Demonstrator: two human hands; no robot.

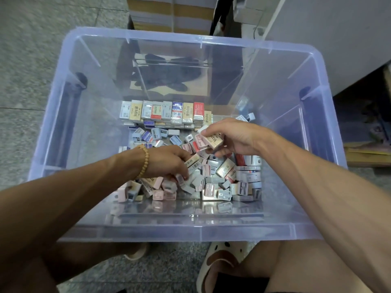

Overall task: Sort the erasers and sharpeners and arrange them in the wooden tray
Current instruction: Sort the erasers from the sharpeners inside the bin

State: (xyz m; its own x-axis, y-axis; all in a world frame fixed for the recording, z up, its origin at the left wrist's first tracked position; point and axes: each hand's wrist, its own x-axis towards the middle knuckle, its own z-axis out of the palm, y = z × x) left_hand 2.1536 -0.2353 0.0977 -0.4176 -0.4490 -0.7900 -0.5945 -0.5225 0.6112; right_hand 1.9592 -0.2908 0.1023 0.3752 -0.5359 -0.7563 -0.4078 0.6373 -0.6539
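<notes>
A clear plastic bin [53, 127] holds a loose heap of erasers and sharpeners [222, 182]. Along its far side stands a neat row of upright erasers [163, 112] in white, beige and red wrappers. My right hand [232, 136] hovers over the heap and grips a small bunch of pieces, a beige eraser [214, 142] and a pink sharpener among them. My left hand [167, 160], with a bead bracelet at the wrist, reaches into the heap and holds a beige eraser [191, 162]. No wooden tray is in view.
The bin sits on a speckled grey floor between my knees; a slipper [220, 259] shows below it. Cardboard boxes [171, 13] stand behind the bin, and a grey cabinet [338, 39] is at the right. Dark gloves [169, 70] show through the bin's far wall.
</notes>
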